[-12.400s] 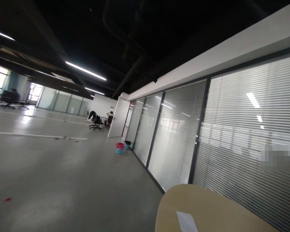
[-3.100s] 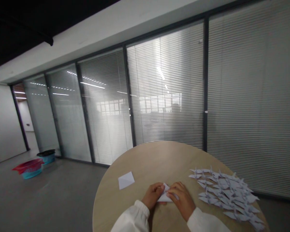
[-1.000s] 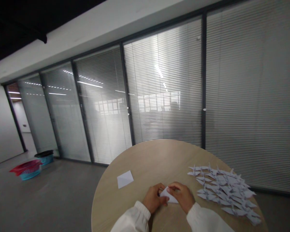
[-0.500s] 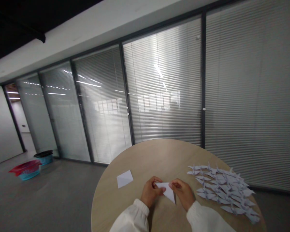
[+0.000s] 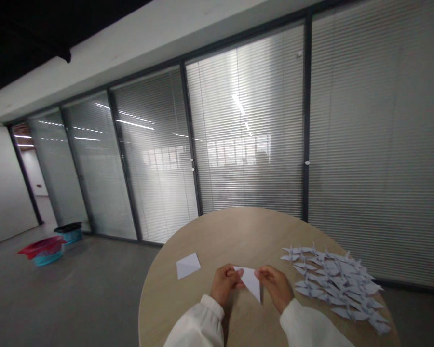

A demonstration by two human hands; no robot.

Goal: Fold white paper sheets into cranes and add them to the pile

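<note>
Between my two hands is a white sheet of paper [image 5: 251,282] folded into a triangle, its point hanging down toward me just above the table. My left hand [image 5: 224,283] pinches its upper left corner, thumb on top. At the upper right corner, my right hand [image 5: 274,285] grips the edge between thumb and fingers. To the left on the table lies another white paper square [image 5: 188,266] with a diagonal crease. Many folded paper cranes [image 5: 334,279] are crowded together to the right of my right hand.
The round wooden table [image 5: 246,226] has its curved far edge near a glass partition with blinds [image 5: 249,115]. On the floor at left stand a blue bin with a red liner [image 5: 43,250] and a blue bin with a black liner [image 5: 70,233].
My left thumb has shifted up along the paper's upper edge, and the folded paper has risen slightly. My right hand keeps its pinch. The view has moved a little.
</note>
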